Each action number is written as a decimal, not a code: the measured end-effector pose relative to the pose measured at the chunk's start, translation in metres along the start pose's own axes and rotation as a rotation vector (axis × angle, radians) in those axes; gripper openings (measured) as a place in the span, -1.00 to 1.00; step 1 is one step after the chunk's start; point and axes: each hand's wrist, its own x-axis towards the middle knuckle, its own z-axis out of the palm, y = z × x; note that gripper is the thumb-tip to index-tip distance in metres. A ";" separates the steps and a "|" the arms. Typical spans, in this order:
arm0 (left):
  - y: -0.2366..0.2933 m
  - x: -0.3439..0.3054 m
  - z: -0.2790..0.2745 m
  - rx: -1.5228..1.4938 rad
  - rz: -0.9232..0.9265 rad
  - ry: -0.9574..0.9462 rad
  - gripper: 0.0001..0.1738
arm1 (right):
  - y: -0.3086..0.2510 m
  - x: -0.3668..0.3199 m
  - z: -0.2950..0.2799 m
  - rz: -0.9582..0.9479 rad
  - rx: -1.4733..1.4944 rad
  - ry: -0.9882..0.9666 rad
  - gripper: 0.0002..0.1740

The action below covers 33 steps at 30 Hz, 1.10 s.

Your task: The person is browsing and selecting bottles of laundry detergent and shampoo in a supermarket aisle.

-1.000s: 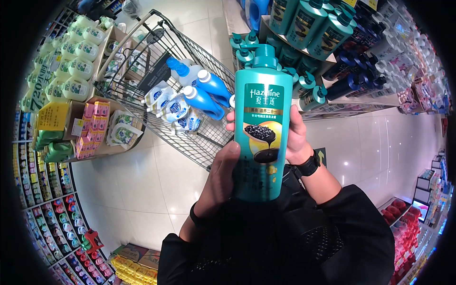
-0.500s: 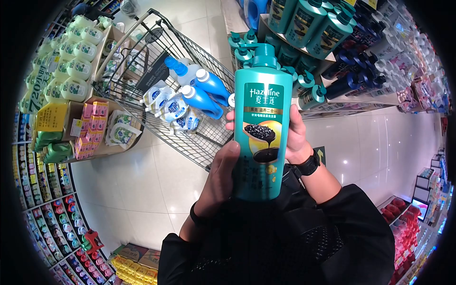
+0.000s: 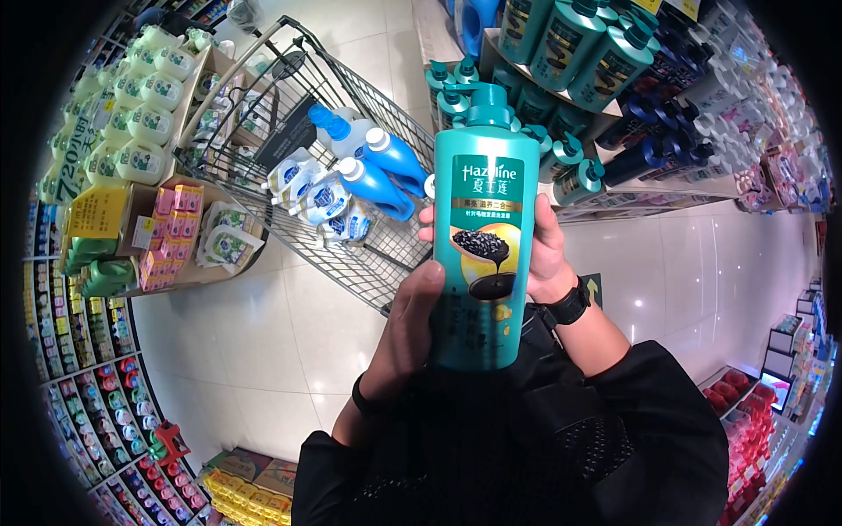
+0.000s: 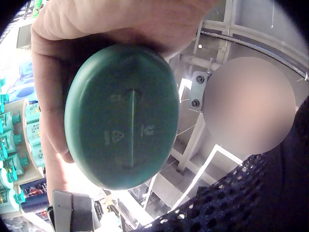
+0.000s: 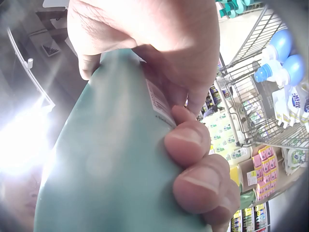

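Observation:
A large teal pump bottle (image 3: 487, 197) labelled Hazeline is held upright in front of the body, its label facing the head camera. My left hand (image 3: 408, 307) grips its lower left side, thumb along the front edge. On the opposite side, my right hand (image 3: 548, 259) holds it with the thumb on the right edge and the other fingers behind. The left wrist view looks onto the oval base of the bottle (image 4: 123, 118), beside the left hand (image 4: 53, 77). Several fingertips (image 5: 188, 140) press against the bottle's surface in the right wrist view.
A wire shopping cart (image 3: 346, 267) holds blue bottles (image 3: 377, 188) and white-and-blue packs (image 3: 307, 193). Shelves of teal pump bottles (image 3: 605, 66) stand behind it on the right. To the left is a display of pale green jugs (image 3: 145, 123) and pink boxes (image 3: 175, 232).

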 end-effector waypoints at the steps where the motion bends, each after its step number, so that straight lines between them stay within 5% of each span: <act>1: 0.000 0.000 0.000 -0.001 0.001 -0.001 -0.38 | 0.000 0.000 0.000 0.000 0.000 0.000 0.05; 25: 0.003 0.003 -0.001 -0.002 0.030 -0.043 -0.40 | 0.004 0.000 -0.005 -0.006 0.003 0.030 0.05; 28: 0.008 0.011 -0.004 0.094 0.117 -0.115 -0.38 | 0.009 -0.004 -0.012 -0.002 -0.103 0.158 0.20; 31: 0.001 0.020 -0.013 0.332 0.221 -0.090 -0.18 | 0.010 -0.001 -0.006 -0.067 -0.288 0.353 0.02; 33: -0.002 0.023 -0.013 0.418 0.253 -0.017 -0.06 | 0.010 0.012 0.021 -0.193 -0.569 0.660 -0.25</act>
